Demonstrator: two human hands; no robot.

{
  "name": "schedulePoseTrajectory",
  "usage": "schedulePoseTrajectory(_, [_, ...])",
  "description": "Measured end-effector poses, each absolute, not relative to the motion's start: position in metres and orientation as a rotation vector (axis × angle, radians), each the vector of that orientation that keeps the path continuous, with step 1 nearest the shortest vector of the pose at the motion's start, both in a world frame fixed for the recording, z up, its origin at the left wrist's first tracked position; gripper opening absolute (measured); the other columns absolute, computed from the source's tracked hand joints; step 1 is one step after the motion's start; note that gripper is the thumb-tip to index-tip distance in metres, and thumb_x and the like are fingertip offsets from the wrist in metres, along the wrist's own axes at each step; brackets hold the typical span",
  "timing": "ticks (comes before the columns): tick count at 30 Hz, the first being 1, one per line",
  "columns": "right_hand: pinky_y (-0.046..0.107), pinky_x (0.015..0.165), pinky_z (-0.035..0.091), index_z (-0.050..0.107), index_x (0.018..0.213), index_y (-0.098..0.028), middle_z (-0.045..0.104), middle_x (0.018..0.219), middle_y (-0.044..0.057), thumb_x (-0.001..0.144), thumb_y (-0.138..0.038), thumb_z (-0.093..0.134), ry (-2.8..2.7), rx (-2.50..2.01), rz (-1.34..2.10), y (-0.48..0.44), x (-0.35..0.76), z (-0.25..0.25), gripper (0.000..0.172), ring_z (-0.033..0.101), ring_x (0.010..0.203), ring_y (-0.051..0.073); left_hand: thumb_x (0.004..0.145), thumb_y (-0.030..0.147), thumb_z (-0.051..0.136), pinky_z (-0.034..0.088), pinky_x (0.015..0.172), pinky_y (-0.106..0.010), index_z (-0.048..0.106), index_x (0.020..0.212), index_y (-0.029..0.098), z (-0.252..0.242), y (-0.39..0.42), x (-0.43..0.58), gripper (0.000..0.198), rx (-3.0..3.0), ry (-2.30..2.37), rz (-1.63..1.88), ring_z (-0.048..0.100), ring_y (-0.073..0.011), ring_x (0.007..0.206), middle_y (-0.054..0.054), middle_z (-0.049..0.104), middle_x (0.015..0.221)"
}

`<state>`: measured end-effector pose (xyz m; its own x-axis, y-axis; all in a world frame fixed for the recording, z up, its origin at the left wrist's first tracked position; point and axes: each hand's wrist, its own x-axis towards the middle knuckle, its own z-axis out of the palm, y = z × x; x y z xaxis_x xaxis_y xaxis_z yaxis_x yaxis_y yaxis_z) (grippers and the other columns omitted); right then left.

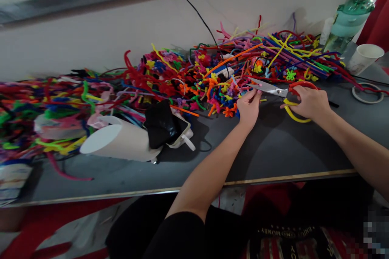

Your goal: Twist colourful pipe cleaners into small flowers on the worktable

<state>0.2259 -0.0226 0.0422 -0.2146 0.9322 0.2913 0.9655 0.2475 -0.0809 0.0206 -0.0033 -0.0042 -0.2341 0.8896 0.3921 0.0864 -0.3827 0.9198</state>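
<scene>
The pale wall (91,44) stands beyond your fingers (251,95), the grey table (273,149) runs beneath them, the pipe-cleaner pile (209,60) just ahead; your right hand (306,103) wraps the scissors (281,92) by their handles, your left hand (249,109) pinches closed, seemingly on a pink stem (245,85), so keep those fingers off the blades (264,86)

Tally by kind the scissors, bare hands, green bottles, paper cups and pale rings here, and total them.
Scissors: 1
Bare hands, left hand and right hand: 2
Green bottle: 1
Paper cup: 1
Pale ring: 1
Total: 6
</scene>
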Motion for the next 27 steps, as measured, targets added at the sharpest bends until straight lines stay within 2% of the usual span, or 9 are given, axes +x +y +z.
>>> schedulePoseTrajectory(6, [0.032, 0.064, 0.036, 0.071, 0.105, -0.02, 0.074, 0.084, 0.011, 0.08, -0.07, 0.052, -2.248, -1.798, -0.211, -0.022, 0.227, 0.045, 0.059, 0.066, 0.082, 0.029, 0.082, 0.042, 0.07, 0.042, 0.054, -0.024, 0.077, 0.077, 0.021, -0.006, -0.003, 0.022, 0.023, 1.323, 1.204, 1.649, 0.046, -0.01, 0.053, 0.002, 0.058, 0.058])
schedulePoseTrajectory(13, [0.032, 0.063, 0.039, 0.072, 0.103, -0.022, 0.075, 0.088, 0.01, 0.084, -0.065, 0.052, -2.286, -1.82, -0.177, -0.021, 0.225, 0.044, 0.051, 0.068, 0.081, 0.027, 0.08, 0.037, 0.072, 0.045, 0.054, -0.024, 0.08, 0.085, 0.021, -0.009, -0.001, 0.022, 0.018, 1.239, 1.23, 1.656, 0.05, -0.0098, 0.053, 0.001, 0.065, 0.063])
schedulePoseTrajectory(20, [0.034, 0.068, 0.045, 0.067, 0.12, -0.019, 0.076, 0.106, 0.012, 0.084, -0.05, 0.057, -2.298, -1.846, -0.186, -0.015, 0.223, 0.036, 0.048, 0.07, 0.093, 0.029, 0.078, 0.042, 0.074, 0.046, 0.052, -0.023, 0.081, 0.086, 0.021, -0.009, 0.001, 0.024, 0.024, 1.207, 1.208, 1.664, 0.051, -0.0093, 0.052, 0.001, 0.067, 0.064])
schedulePoseTrajectory(27, [0.035, 0.069, 0.045, 0.064, 0.123, -0.017, 0.074, 0.112, 0.014, 0.077, -0.036, 0.064, -2.378, -1.92, -0.158, -0.013, 0.229, 0.041, 0.05, 0.069, 0.097, 0.031, 0.077, 0.04, 0.076, 0.047, 0.05, -0.024, 0.081, 0.091, 0.021, -0.008, 0.0, 0.026, 0.024, 1.212, 1.19, 1.643, 0.052, -0.0094, 0.051, -0.001, 0.071, 0.067])
